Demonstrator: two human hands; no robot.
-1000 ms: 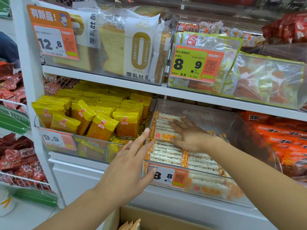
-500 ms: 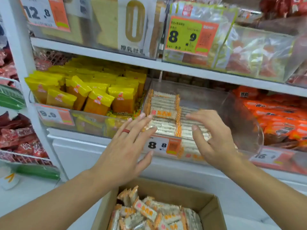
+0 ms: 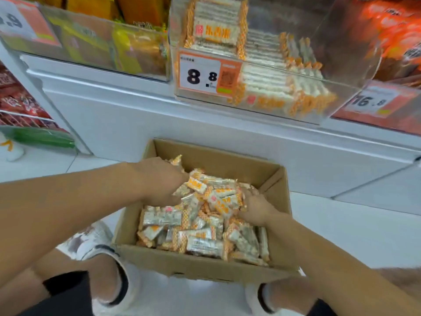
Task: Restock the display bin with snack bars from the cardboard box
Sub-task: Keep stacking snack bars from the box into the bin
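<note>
White shop flooring (image 3: 355, 226) carries an open cardboard box (image 3: 200, 265), which sits just below a white shelf front with the person's two shoes at its near side. Loose snack bars (image 3: 200, 233) in white-and-orange wrappers fill the box in a jumble. Both hands are down among them: the left hand (image 3: 159, 181) digs into the pile at the box's far-left part, the right hand (image 3: 256, 207) at its right wall. Fingers of both are buried in the wrappers (whether they grip bars or lie loose I cannot tell). Above the box, the clear display bin (image 3: 341, 65) holds neat rows of the same bars behind an 8.8 price tag (image 3: 205, 75).
</note>
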